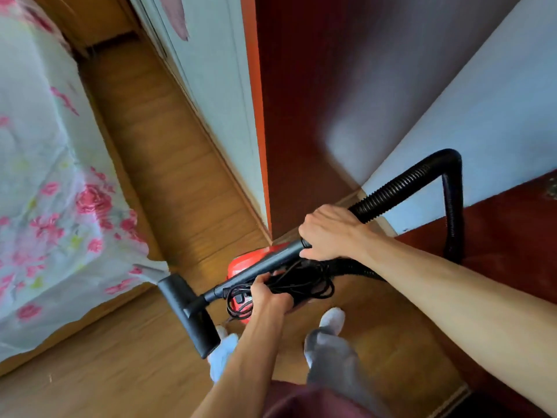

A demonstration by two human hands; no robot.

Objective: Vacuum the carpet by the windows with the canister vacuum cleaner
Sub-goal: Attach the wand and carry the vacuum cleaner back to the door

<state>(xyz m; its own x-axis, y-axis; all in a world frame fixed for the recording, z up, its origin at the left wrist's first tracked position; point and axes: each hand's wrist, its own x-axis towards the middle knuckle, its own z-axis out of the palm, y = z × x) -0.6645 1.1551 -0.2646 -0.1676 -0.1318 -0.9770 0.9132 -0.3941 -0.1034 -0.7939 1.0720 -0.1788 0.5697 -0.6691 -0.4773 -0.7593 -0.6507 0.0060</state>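
Only the head view here, looking down at a wood floor (168,164) with a bed (45,176) on the left. The red canister (241,263) is carried low in the middle, just ahead of the feet, mostly hidden behind the wand and a bundle of black cord (301,285). The left hand (269,297) is wrapped tight around that cord bundle and whatever handle sits under it, so its grip is pressed closed. The right hand (331,233) is clamped around the top of the wand (259,273), where the ribbed hose (422,182) comes off and loops up to the right. The floor head (190,315) is held off the floor, near the bed corner.

Progress-wise, looks like basically nothing is done yet. The cord is wound up, so nothing is plugged in, and no carpet or window can be seen. Still left: getting there, unwinding, plugging in, and all the vacuuming.
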